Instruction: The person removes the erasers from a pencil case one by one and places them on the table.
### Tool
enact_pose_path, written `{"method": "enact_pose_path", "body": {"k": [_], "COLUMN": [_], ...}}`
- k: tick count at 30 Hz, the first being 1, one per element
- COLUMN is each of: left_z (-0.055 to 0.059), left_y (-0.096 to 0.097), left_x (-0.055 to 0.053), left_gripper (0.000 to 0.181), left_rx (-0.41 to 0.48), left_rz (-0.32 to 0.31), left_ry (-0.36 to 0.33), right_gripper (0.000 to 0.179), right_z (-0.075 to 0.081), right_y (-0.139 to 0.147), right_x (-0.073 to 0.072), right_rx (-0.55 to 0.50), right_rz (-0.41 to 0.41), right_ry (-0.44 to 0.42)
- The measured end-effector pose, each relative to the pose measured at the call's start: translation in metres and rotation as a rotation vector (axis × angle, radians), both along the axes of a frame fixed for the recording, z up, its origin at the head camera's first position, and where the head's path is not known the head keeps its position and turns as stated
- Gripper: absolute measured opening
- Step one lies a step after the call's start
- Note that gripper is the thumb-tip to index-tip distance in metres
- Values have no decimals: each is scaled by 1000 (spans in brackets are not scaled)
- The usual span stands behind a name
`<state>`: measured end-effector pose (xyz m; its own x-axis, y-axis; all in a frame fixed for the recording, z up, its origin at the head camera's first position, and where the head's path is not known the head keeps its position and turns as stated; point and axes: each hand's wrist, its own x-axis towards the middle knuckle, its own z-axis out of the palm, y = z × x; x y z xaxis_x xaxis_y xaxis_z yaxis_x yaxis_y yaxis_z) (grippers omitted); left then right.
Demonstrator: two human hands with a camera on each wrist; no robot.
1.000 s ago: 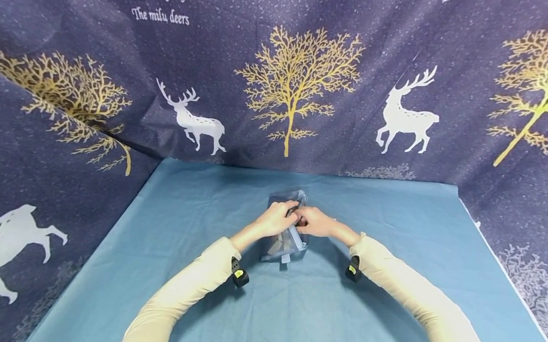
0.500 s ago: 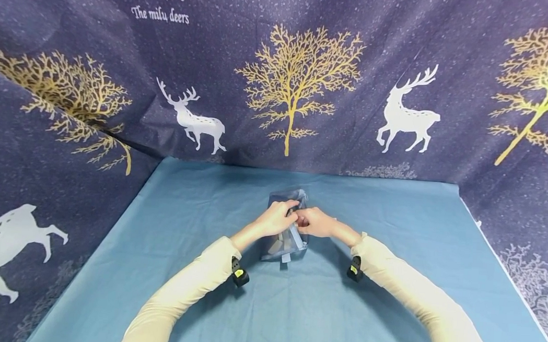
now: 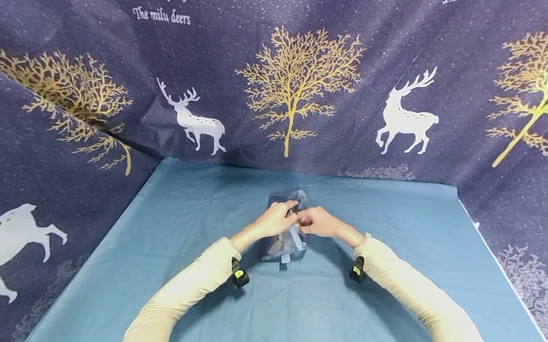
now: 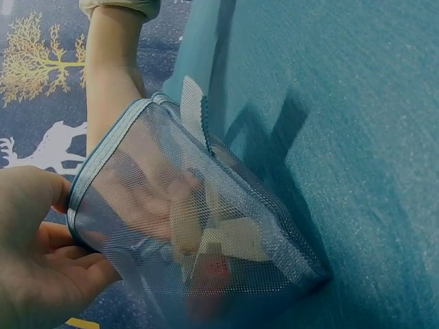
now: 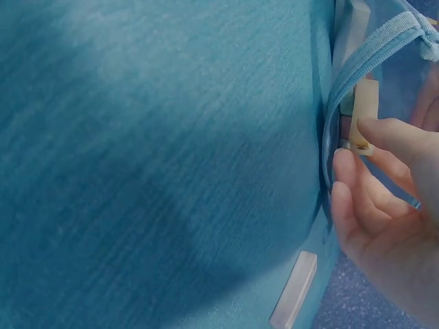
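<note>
A blue mesh zipper pouch (image 3: 275, 252) lies at the middle of the table, its mouth held apart. My left hand (image 3: 274, 219) pinches the pouch's rim between thumb and fingers; the left wrist view shows the pale zipper edge (image 4: 103, 154) in that grip. At the opening is my right hand (image 3: 320, 222), its fingers reaching inside, seen through the mesh in the left wrist view. Its thumb and fingers pinch a small cream block (image 5: 367, 113). Several more blocks, among them a pale one (image 4: 236, 238) and a red one (image 4: 211, 277), show through the mesh.
A single pale block (image 5: 295, 291) lies on the blue tablecloth (image 3: 265, 311), outside the pouch. A grey fabric tab (image 4: 195, 110) sticks out from the pouch's end. Behind the table hangs a dark curtain (image 3: 244, 33) printed with deer and trees.
My right hand and forearm have shifted slightly to the right. The left hand keeps its hold on the pouch, which has stayed in place.
</note>
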<state>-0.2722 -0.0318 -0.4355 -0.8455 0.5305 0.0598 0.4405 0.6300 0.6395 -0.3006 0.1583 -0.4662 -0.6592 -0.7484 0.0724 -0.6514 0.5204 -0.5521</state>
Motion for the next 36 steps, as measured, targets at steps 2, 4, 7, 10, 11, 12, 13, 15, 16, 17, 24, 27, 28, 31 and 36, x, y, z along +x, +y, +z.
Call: {"method": "enact_pose_path", "body": {"k": [2, 4, 7, 10, 11, 12, 13, 15, 16, 17, 24, 27, 28, 31, 36], "left_z": [-1, -2, -2, -1, -1, 0, 0, -1, -1, -1, -1, -2, -2, -3, -3], "left_y": [0, 0, -1, -1, -1, -1, -1, -1, -1, -1, -2, -2, -2, -1, 0], "left_x": [0, -1, 0, 1, 1, 1, 1, 1, 1, 1, 1, 0, 0, 0, 0], "left_gripper": [47, 47, 48, 48, 48, 48, 48, 48, 48, 48, 50, 49, 49, 48, 48], "left_rx": [3, 1, 1, 3, 2, 1, 1, -1, 0, 4, 4, -1, -2, 2, 6], "left_rz": [3, 7, 8, 3, 3, 3, 4, 6, 7, 9, 6, 5, 5, 5, 3], "left_ry": [-3, -7, -13, -23, -25, -25, -29, -29, -31, -28, -48, -43, -39, -32, -26], "right_gripper": [11, 10, 11, 13, 14, 14, 15, 17, 19, 20, 21, 21, 21, 21, 19], "right_z": [0, -1, -1, 1, 1, 2, 2, 3, 3, 3, 3, 3, 2, 2, 2], "right_y": [1, 1, 3, 3, 3, 3, 4, 5, 6, 7, 13, 15, 15, 16, 18], "right_x": [-1, -2, -2, -1, -1, 0, 1, 1, 1, 1, -1, -1, -1, -1, -1], "right_rx": [-2, 0, -4, -15, -15, -17, -19, -18, -19, -20, -33, -37, -37, -37, -44], "right_rz": [-2, 1, 14, 20, 19, 16, 15, 9, 10, 8, 22, 21, 17, 3, -24], "right_ry": [1, 5, 14, 15, 18, 12, 5, -11, -18, -29, -61, -65, -67, -73, -87]}}
